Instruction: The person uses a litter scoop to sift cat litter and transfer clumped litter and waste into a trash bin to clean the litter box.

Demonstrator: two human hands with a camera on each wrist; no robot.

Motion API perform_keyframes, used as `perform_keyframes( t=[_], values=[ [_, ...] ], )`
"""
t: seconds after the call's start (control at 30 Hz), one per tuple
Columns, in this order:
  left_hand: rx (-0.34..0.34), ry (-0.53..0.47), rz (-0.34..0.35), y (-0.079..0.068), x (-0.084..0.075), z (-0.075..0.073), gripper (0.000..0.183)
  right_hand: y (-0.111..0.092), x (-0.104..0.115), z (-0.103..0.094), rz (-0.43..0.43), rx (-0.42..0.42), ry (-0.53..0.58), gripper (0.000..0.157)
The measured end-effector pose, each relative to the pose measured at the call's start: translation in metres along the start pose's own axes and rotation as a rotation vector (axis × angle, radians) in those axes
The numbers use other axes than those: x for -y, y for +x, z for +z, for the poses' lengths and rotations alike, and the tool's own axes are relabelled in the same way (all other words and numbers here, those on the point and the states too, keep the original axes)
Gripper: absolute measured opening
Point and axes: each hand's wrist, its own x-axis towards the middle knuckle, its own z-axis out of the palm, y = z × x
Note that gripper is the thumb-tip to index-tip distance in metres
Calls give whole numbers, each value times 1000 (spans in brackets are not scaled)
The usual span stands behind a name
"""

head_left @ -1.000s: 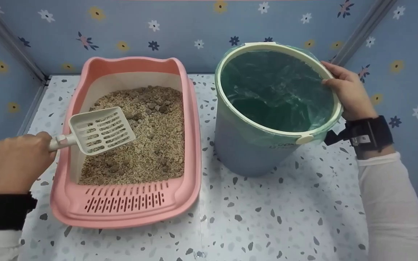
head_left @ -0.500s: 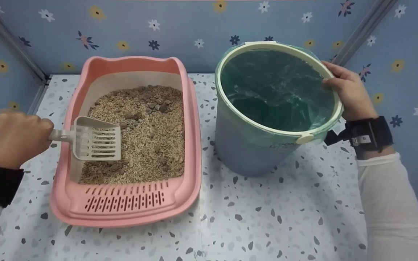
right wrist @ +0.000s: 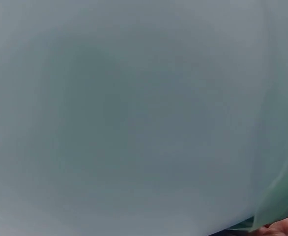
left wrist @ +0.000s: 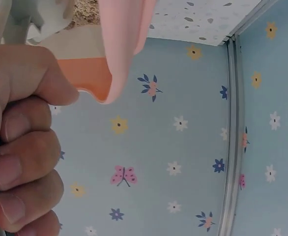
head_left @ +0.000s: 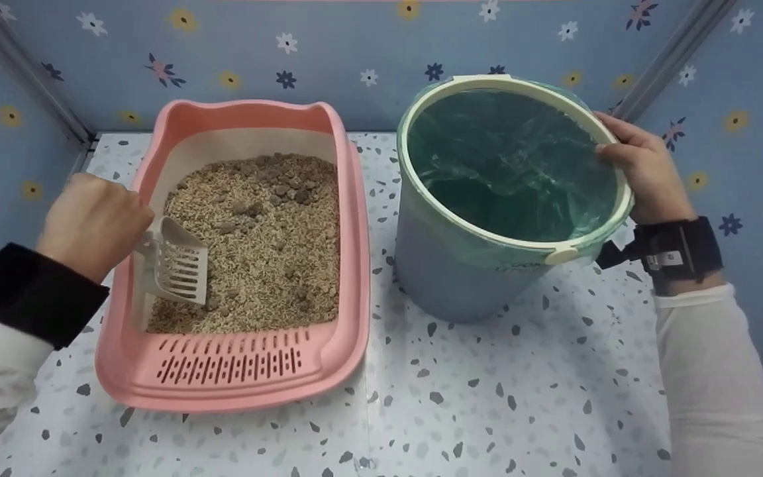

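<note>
My left hand (head_left: 98,225) grips the handle of a pale grey slotted litter scoop (head_left: 183,268) over the left side of a pink litter box (head_left: 229,391). The scoop's head is tilted steeply, its front edge down at the brown litter (head_left: 269,258). In the left wrist view the fingers (left wrist: 33,157) are curled round the handle, and the box's pink rim (left wrist: 119,49) is beside them. With my right hand (head_left: 650,169) I hold the right rim of a blue-grey bin (head_left: 461,278), thumb inside and fingers outside. A green bag (head_left: 514,165) lines the bin, which leans toward me.
Dark clumps (head_left: 289,189) lie in the litter, mostly at the back. Box and bin stand side by side on a speckled white table (head_left: 434,411). Blue flowered panels (head_left: 328,40) enclose it at the back and sides. The bin's wall (right wrist: 134,118) fills the right wrist view.
My left hand has moved up and to the right, and the scoop has turned from nearly flat to steeply tilted, lowered to the litter. My right hand stays on the bin's rim.
</note>
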Motion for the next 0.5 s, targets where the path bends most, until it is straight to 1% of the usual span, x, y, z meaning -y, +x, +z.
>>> perform_keyframes(
  t=[0.17,0.2,0.27,0.37,0.43,0.5],
  values=[
    [81,9,-7,1,-8,0,61,-1,-2,1,10,18,22,51],
    [93,21,-5,1,-9,0,59,-1,-2,1,11,20,22,51],
    [131,66,15,1,-13,0,49,-1,-2,1,15,17,27,51],
    [173,144,62,3,-20,-2,25,-1,-1,0,23,9,44,51],
    [198,170,90,5,-23,-2,21,-1,-1,-2,26,4,53,52],
    [205,164,92,8,-22,0,26,-2,0,-3,28,-3,60,52]
  ],
)
